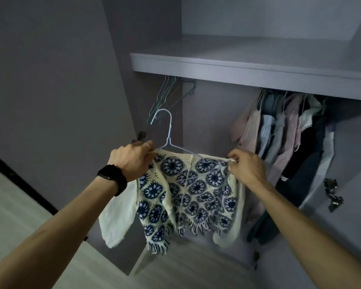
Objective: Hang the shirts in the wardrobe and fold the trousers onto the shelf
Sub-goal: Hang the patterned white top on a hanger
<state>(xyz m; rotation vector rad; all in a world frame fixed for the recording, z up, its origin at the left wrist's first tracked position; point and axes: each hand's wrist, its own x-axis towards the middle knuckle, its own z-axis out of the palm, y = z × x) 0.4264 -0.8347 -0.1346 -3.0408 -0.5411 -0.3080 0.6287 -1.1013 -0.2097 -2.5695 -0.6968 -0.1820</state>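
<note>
I see L hand (pixel 131 157) pinching left shoulder of crochet shirt (pixel 188 184), R hand (pixel 246 165) pinching right shoulder. Shirt sits on white wire hanger (pixel 169 130), held in front of open wardrobe (pixel 213 113), below shelf (pixel 217 67), between spare hangers (pixel 165 94) and hung clothes (pixel 279 132). Red mark on pink garment (pixel 250 130), too small for me to read.

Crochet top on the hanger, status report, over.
Left hand and right hand each pinch a shoulder of the crochet top. Hook of white hanger free, not yet hung. Empty hangers just beyond it.
</note>
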